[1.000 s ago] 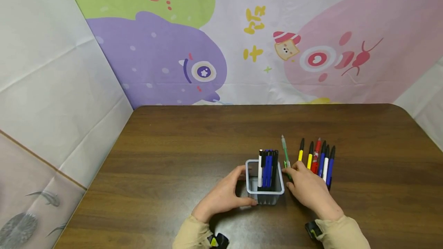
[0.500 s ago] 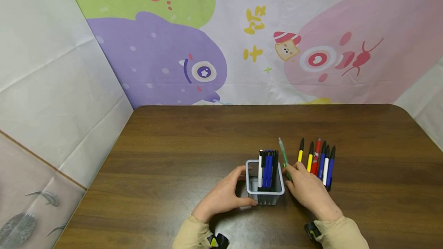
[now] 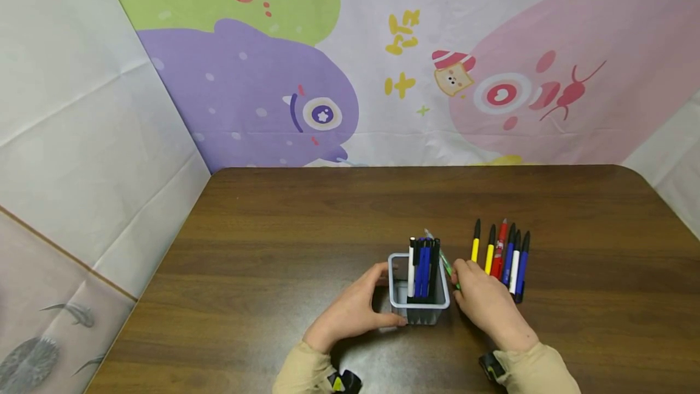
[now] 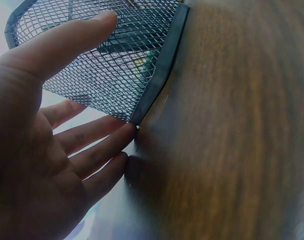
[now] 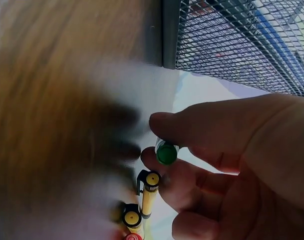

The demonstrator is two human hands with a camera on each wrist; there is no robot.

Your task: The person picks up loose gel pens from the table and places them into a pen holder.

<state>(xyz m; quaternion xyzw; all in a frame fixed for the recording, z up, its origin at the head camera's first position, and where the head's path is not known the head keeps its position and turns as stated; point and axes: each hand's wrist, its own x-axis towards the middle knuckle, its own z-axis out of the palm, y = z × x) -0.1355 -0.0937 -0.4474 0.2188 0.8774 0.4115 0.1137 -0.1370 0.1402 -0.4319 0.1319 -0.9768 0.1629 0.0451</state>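
Observation:
A square mesh pen holder with a pale rim (image 3: 418,306) stands upright on the table. Several black, blue and white pens (image 3: 422,267) are inside it, toward its right side. My left hand (image 3: 352,307) holds the holder from the left, thumb at the near corner and fingers along the far left; the left wrist view has these fingertips against the mesh (image 4: 104,82). Just right of the holder, my right hand (image 3: 488,301) pinches a green pen (image 3: 445,263) between thumb and fingers. The green end (image 5: 166,153) faces the right wrist camera, while its tip slants behind the holder.
Right of the right hand lies a row of pens: two yellow pens (image 3: 475,245), a red pen (image 3: 499,255), blue pens (image 3: 522,260) and a white pen (image 3: 514,271). The brown table (image 3: 273,230) meets a cartoon-printed cloth (image 3: 383,126) at its far edge.
The green pen's tip has swung leftward, from beside the holder to behind its right side, as the right hand turns slightly. My left hand and the holder stay in place.

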